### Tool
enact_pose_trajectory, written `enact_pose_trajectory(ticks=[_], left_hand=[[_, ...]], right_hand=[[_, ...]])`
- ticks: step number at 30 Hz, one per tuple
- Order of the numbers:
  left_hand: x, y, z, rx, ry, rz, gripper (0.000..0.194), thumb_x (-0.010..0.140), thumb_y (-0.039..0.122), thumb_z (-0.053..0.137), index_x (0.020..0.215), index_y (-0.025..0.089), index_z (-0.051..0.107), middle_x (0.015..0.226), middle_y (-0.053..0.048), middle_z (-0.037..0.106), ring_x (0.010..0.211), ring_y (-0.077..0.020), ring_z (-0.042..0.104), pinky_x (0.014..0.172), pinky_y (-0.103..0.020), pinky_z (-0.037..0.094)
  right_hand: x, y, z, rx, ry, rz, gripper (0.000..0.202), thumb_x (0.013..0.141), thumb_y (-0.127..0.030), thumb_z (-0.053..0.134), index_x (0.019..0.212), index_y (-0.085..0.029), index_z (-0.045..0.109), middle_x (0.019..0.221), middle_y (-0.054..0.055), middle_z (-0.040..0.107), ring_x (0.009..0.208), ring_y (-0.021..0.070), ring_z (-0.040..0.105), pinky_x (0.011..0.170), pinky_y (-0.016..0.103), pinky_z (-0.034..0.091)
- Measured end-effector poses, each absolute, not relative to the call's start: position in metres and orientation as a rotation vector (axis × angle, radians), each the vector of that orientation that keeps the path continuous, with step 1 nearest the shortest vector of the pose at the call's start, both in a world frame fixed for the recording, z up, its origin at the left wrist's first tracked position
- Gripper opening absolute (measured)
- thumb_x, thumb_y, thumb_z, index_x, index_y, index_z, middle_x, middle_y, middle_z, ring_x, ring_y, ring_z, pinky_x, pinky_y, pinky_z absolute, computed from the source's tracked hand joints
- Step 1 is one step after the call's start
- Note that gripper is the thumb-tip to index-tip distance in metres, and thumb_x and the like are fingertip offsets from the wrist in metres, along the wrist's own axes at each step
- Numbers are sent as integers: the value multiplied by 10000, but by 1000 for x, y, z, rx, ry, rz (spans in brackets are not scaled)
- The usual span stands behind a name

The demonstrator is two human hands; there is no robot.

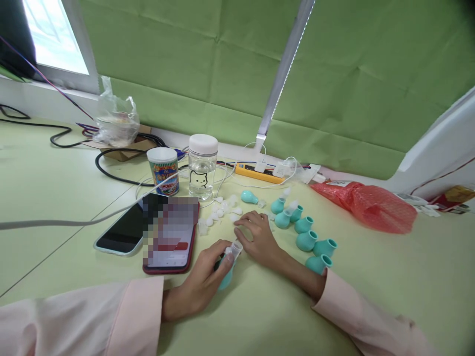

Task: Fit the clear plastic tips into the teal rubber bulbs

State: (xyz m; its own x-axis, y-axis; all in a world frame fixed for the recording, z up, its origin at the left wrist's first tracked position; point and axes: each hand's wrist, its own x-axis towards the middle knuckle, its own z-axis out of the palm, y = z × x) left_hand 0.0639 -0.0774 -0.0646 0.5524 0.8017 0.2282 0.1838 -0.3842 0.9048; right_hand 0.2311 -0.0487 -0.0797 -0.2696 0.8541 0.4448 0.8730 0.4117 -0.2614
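My left hand is closed around a teal squeeze bulb with a clear tubular nozzle at its top, tilted up to the right. Most of this bulb is hidden by the fingers. My right hand reaches over the table just beyond it, with fingers stretched and a little apart. Close to its fingertips lie several small white plastic parts. I see nothing in that hand. To its right stand several teal bulbs with open necks, and two farther back carry clear nozzles.
Two phones lie left of my hands, with a grey cable across one. Behind are a printed tub, a cat-face bottle and a yellow power strip. A red plastic wrap lies at the right.
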Motion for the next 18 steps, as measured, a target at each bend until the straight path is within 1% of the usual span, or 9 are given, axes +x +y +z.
enact_pose_trajectory(ticks=[3, 5, 8, 11, 15, 18], left_hand=[[64, -76, -67, 1863, 820, 856, 226, 872, 276, 336, 675, 185, 398, 647, 28, 395, 600, -123, 365, 563, -219, 332], [65, -74, -69, 1855, 821, 858, 216, 875, 277, 337, 688, 186, 397, 651, 32, 395, 602, -120, 362, 559, -214, 327], [65, -73, -72, 1855, 851, 849, 178, 867, 277, 362, 722, 186, 410, 663, 34, 402, 611, -118, 373, 560, -212, 327], [65, -73, -72, 1865, 871, 841, 143, 860, 288, 387, 787, 184, 450, 702, 29, 449, 649, -124, 415, 593, -216, 345], [63, -75, -68, 1873, 856, 835, 158, 851, 299, 416, 905, 189, 515, 794, 8, 543, 740, -152, 480, 664, -235, 383], [63, -76, -64, 1854, 838, 848, 203, 845, 297, 435, 995, 196, 527, 870, -9, 583, 821, -175, 503, 731, -253, 399]], right_hand=[[230, -50, -73, -1331, -1964, -5, 92, 753, -180, 490, 745, -174, 582, 719, 34, 575, 760, 165, 512, 726, 339, 355], [227, -53, -66, -1237, -1850, 111, 60, 728, -173, 507, 687, -173, 551, 647, 16, 547, 675, 145, 501, 659, 302, 384], [224, -61, -53, -1138, -1668, 397, 45, 706, -184, 535, 664, -175, 525, 621, 0, 519, 597, 120, 478, 593, 269, 407], [223, -70, -40, -1075, -1490, 684, 58, 685, -202, 567, 654, -177, 525, 613, -9, 513, 570, 105, 469, 561, 246, 416], [224, -77, -27, -1049, -1382, 892, 86, 641, -215, 611, 614, -171, 542, 584, -13, 514, 536, 89, 450, 493, 213, 392], [223, -79, -22, -1045, -1419, 1020, 94, 609, -207, 633, 589, -160, 553, 555, -17, 501, 509, 79, 433, 460, 201, 370]])
